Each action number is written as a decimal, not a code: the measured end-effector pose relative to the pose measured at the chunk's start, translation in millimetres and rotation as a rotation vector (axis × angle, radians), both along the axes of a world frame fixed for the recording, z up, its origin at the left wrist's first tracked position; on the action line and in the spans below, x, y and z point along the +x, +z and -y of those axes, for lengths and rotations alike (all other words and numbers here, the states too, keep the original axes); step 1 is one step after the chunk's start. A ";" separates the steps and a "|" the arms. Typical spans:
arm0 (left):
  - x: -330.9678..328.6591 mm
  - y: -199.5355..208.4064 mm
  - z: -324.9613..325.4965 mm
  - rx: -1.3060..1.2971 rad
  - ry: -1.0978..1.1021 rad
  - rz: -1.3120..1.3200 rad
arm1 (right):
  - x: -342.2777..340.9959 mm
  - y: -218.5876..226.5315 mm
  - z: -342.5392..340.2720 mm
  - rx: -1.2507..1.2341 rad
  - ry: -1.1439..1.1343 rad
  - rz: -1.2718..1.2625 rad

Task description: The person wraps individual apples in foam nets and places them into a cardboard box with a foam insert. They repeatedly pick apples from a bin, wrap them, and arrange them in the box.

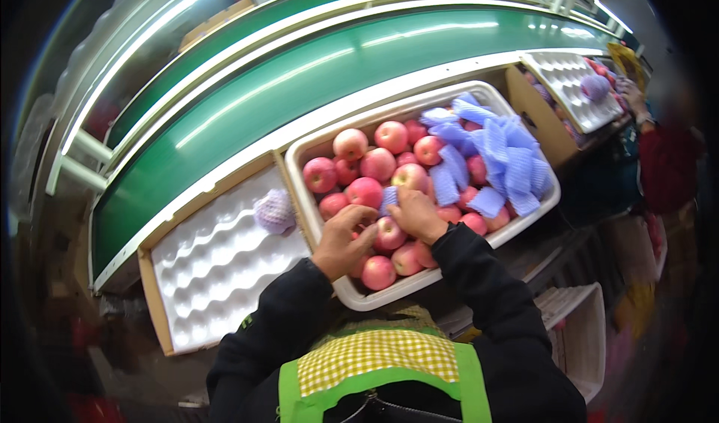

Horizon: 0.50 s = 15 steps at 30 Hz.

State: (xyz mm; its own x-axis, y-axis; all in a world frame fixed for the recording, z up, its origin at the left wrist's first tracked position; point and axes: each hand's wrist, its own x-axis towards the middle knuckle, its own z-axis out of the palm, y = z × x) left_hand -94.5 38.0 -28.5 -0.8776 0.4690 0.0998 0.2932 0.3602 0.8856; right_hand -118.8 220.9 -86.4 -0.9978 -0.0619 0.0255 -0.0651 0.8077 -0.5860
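Note:
A white plastic crate (359, 299) full of red and pink apples (377, 165) stands in front of me. My left hand (341, 245) is over its near left part, fingers curved and thumb apart above the apples, with a gap between them. Beside it, my right hand (416, 215) has its fingers closed at a small blue foam net (389, 199); its fingertips partly hide the net. Just below and between the hands lies a pink apple (389, 233). More blue foam nets (498, 149) are heaped on the apples at the crate's right side.
Left of the crate is a cardboard box (153, 295) with a white moulded tray (217, 273) holding one net-wrapped fruit (275, 212). A green conveyor belt (299, 71) runs behind. At right, a co-worker's hand (633, 97) is by another tray (562, 74). A white crate (595, 340) stands lower right.

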 end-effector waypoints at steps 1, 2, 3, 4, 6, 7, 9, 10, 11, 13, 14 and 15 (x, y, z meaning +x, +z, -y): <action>0.5 2.2 -2.0 -0.007 -0.001 0.016 | -3.2 -2.4 -0.4 -0.108 -0.019 -0.009; 1.8 4.6 -2.5 -0.014 -0.002 0.032 | -7.7 -5.9 -3.3 -0.215 -0.038 -0.015; 2.9 6.6 -3.9 -0.016 0.014 0.048 | -11.5 -6.1 -8.5 -0.382 -0.054 0.047; 3.1 4.2 -2.0 -0.010 0.016 0.022 | -13.4 -6.8 -10.1 -0.535 -0.082 0.161; 3.4 -9.1 3.8 0.077 0.060 0.103 | 0.6 7.6 -5.0 -0.421 -0.017 -0.187; 3.6 -8.1 2.7 0.175 0.063 0.212 | 14.0 29.6 2.4 -0.544 0.001 -0.138; 7.1 -1.1 -1.1 0.371 0.058 0.431 | 42.7 68.5 17.7 -0.637 0.100 -0.084; 7.2 2.3 -2.4 0.366 0.040 0.415 | 49.7 74.8 23.1 -0.847 0.210 -0.063; 7.4 5.3 -2.9 0.361 0.022 0.398 | 53.4 73.3 25.6 -0.893 0.220 -0.055; 5.5 7.7 -0.7 0.309 -0.005 0.400 | 56.1 73.9 24.3 -0.877 0.193 -0.001; 5.9 9.9 1.1 0.292 0.000 0.377 | 55.5 72.1 25.7 -0.852 0.187 -0.041; 7.1 13.0 0.6 0.278 -0.001 0.359 | 55.0 68.7 27.4 -0.823 0.173 -0.083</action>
State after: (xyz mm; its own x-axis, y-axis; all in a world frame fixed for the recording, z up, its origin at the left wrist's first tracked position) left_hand -87.3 37.4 -15.5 -0.8791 0.4685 -0.0882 -0.0495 0.0943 0.9943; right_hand -63.9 193.5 -17.8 -0.9688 -0.1436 0.2018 -0.2171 0.0999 -0.9710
